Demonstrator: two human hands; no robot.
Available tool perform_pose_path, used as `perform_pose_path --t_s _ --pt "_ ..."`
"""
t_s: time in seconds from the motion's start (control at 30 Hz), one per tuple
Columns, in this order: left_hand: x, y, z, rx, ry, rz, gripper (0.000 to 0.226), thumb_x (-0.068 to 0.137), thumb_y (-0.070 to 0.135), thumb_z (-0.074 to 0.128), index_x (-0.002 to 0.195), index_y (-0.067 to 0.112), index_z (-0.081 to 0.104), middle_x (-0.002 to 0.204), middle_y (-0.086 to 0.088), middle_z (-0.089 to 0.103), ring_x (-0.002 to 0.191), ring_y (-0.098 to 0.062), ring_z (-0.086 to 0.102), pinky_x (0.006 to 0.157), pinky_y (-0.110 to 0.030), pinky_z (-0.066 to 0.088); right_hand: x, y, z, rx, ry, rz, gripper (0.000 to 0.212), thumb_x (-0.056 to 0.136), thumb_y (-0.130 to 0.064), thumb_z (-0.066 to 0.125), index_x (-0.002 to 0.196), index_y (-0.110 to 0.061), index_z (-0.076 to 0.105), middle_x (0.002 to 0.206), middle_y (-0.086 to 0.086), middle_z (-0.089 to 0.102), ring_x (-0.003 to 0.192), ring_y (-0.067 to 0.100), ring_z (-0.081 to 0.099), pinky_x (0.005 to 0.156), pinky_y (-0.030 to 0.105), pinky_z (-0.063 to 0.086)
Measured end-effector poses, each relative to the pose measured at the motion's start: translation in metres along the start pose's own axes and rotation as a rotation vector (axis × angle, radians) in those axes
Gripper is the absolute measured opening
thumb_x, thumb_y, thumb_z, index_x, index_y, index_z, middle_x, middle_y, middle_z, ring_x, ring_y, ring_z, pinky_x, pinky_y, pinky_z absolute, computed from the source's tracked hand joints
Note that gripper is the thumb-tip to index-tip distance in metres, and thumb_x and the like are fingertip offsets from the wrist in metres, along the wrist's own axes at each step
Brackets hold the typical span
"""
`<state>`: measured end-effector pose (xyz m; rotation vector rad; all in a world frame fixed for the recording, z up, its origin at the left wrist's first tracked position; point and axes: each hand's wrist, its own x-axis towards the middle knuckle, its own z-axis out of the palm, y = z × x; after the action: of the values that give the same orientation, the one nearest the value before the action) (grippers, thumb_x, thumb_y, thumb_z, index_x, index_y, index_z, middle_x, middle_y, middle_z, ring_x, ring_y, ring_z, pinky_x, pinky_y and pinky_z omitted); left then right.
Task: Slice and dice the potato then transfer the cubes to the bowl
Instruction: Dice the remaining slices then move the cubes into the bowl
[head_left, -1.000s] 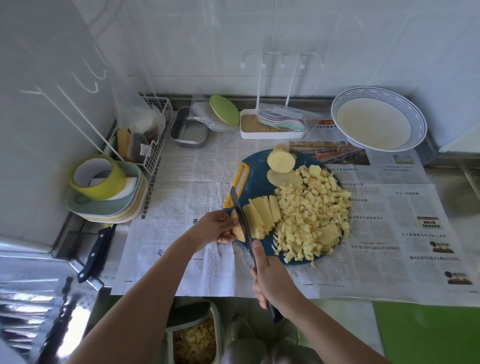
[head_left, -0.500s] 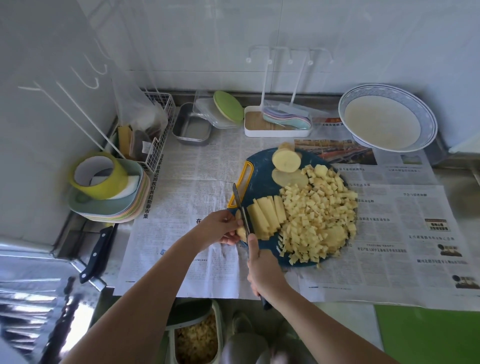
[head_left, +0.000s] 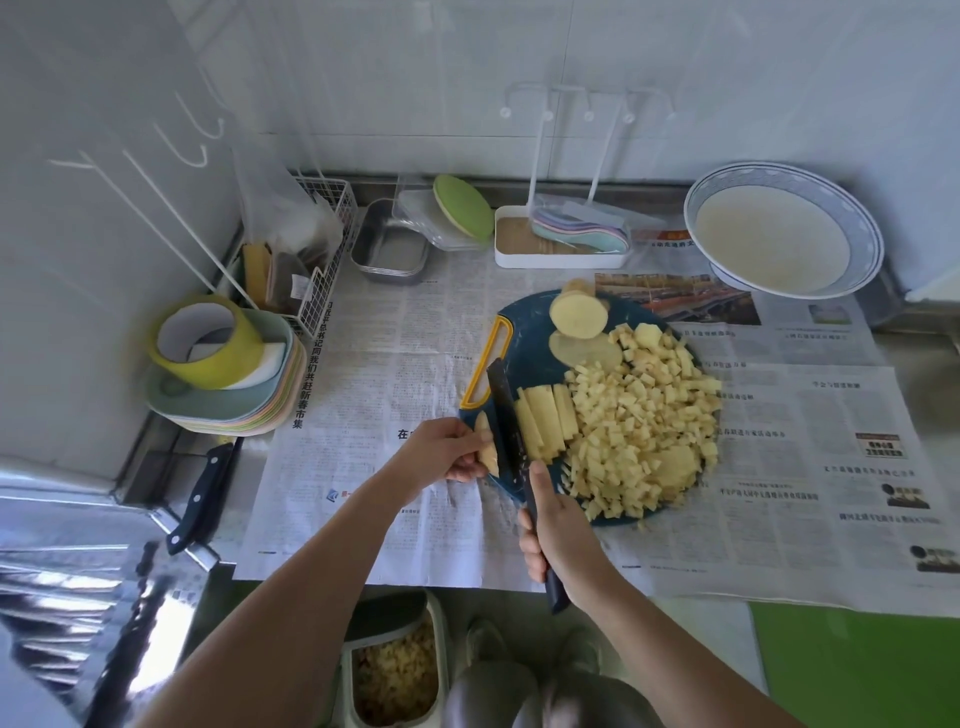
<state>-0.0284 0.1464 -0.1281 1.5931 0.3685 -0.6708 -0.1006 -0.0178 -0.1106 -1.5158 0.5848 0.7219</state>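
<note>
Nearest, the right hand (head_left: 563, 540) is wrapped round the handle of a dark knife (head_left: 501, 410), forefinger stretched along the spine. The blade points away from the person and stands on the near left edge of the blue cutting board (head_left: 524, 332).

Just left of the blade, the left hand (head_left: 441, 457) pinches the last uncut potato slab (head_left: 487, 447) between fingertips and thumb. The slab's long axis runs near to far, about parallel to the blade, so the next cut probably takes another strip off lengthwise. The left hand's fingertips sit very close to the edge, which is the risk here.

Right of the blade lie the cut strips (head_left: 545, 421), side by side on the same axis. They would need crosswise cuts to become dice. Beyond them the cubes (head_left: 639, 431) are heaped over the right half of the board.

At the far edge of the board rest a potato half (head_left: 578, 315) and one flat slice (head_left: 584, 351), both still undiced.

The bowl (head_left: 779, 175) stands farthest away, back right and well apart from the board, on the right hand's side.
</note>
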Motion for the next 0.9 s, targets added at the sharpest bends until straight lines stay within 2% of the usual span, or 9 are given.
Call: perform_pose_path --t_s 0.13,0.23,0.5,0.7,0.9 --pt "-0.002 -0.002 -0.002 -0.014 -0.022 0.018 0.02 0.089 0.02 0.067 0.08 0.005 0.056 0.067 -0.01 0.067 0.058 -0.014 0.06 0.057 -0.021 0.049 -0.011 -0.008 -0.002 0.053 -0.062 0.043 0.062 0.088 -0.07 0.037 0.058 -0.015 0.04 0.048 0.003 0.033 0.037 0.017 0.029 0.037 0.022 0.029" --pt "-0.002 -0.005 -0.004 0.001 -0.017 0.041 0.021 0.089 0.022 0.067 0.077 0.008 0.055 0.064 -0.007 0.064 0.057 -0.015 0.055 0.056 -0.022 0.045 -0.019 -0.012 0.0 0.066 -0.088 0.056 0.063 0.088 -0.07 0.036 0.059 -0.014 0.04 0.047 0.003 0.032 0.036 0.017 0.03 0.038 0.022 0.029" --pt "-0.002 -0.01 -0.003 -0.01 0.002 0.075 0.02 0.089 0.02 0.065 0.078 0.008 0.054 0.061 -0.007 0.062 0.052 -0.013 0.053 0.052 -0.02 0.044 -0.025 -0.012 0.004 0.067 -0.079 0.052 0.063 0.09 -0.067 0.036 0.06 -0.012 0.041 0.045 0.002 0.034 0.034 0.017 0.031 0.036 0.022 0.031" --pt "0.001 -0.008 -0.005 -0.004 -0.023 0.064 0.017 0.089 0.017 0.064 0.081 0.006 0.055 0.065 -0.009 0.063 0.052 -0.011 0.056 0.053 -0.018 0.046 -0.025 -0.013 0.008 -0.028 -0.051 0.013 0.063 0.091 -0.067 0.032 0.06 -0.012 0.038 0.045 0.003 0.033 0.032 0.016 0.032 0.036 0.022 0.031" --pt "0.003 -0.004 -0.008 0.066 -0.056 0.06 0.018 0.09 0.02 0.063 0.087 0.003 0.059 0.069 -0.008 0.064 0.055 -0.008 0.057 0.054 -0.015 0.046 -0.024 -0.01 0.014 -0.174 -0.024 -0.088 0.062 0.078 -0.073 0.026 0.055 -0.016 0.031 0.049 0.005 0.027 0.033 0.017 0.03 0.039 0.026 0.028"
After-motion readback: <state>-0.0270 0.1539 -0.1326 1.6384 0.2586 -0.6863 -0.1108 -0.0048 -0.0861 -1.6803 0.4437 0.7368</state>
